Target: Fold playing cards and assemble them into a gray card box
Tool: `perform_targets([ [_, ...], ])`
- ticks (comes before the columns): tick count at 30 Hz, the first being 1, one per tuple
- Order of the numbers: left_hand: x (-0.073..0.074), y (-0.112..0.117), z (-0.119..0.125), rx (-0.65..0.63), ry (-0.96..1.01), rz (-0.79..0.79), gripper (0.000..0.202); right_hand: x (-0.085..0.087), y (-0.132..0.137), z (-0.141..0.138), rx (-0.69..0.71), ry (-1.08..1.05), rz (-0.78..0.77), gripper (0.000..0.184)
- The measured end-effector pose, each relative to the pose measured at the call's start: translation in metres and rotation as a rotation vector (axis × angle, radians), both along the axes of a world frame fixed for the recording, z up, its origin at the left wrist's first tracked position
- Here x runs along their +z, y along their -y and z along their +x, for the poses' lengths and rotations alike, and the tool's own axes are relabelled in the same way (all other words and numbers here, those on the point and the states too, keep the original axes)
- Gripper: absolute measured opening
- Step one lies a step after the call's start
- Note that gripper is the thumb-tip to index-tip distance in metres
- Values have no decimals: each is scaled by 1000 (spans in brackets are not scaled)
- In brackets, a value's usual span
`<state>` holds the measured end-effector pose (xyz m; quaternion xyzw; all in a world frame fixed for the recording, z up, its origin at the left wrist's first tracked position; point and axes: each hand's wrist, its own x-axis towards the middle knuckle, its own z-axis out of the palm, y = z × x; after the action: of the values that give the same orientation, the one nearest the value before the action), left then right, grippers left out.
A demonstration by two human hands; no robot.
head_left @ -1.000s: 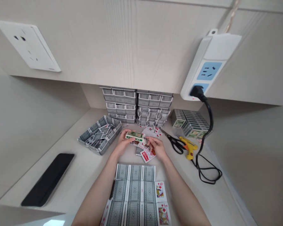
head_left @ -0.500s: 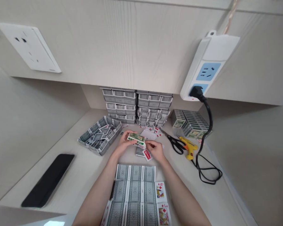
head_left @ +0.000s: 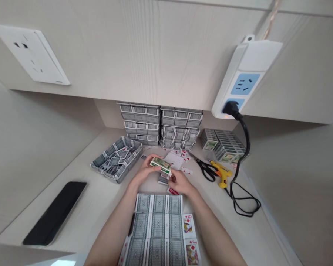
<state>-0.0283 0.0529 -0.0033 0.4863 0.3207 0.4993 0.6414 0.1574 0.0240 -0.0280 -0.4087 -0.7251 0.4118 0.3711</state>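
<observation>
My left hand [head_left: 145,171] grips a green-and-white playing card box [head_left: 161,163], tilted above the desk. Close against the box's right end, my right hand [head_left: 180,181] has its fingers curled together; whatever is between them is hidden. Below the box lies a small stack of grey-backed cards [head_left: 162,179], partly covered. A red-and-white card [head_left: 172,190] rests by the right hand's fingers. Nearer to me, between my forearms, is a panel of joined grey-backed cards [head_left: 158,225], with a queen [head_left: 188,226] and a jack [head_left: 192,253] showing face up along its right side.
At left stand a card-built tray [head_left: 100,166] of loose cards and a black phone [head_left: 55,213]. Stacked card-built trays [head_left: 140,118] line the back. On the right are black scissors [head_left: 208,170], a yellow glue gun [head_left: 223,173] with its cord, wrapped card boxes [head_left: 224,144] and a power strip [head_left: 246,70].
My right hand has moved slightly down and left under the box's end. The red-and-white card lies lower, nearer the panel. My left hand still holds the box in nearly the same place.
</observation>
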Motion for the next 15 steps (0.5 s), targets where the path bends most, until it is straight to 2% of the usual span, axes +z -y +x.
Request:
perform_targets([
  [2,-1,0,1,1,15,-16,45,0,1,-3,-11,-2,-17,33],
  [5,-4,-2,2,74,64,-36,52,0,-1,-5,-111,-99,-62,32],
  [9,-8,-5,1,174,134,-64,58,-1,-6,-5,-235,-288,-168,49],
  [13,-9,-6,0,169,123,-55,61,-2,-12,-3,-307,-484,-260,63],
  [15,-9,-6,0,161,88,-36,62,-3,-14,-1,-300,-560,-301,64],
])
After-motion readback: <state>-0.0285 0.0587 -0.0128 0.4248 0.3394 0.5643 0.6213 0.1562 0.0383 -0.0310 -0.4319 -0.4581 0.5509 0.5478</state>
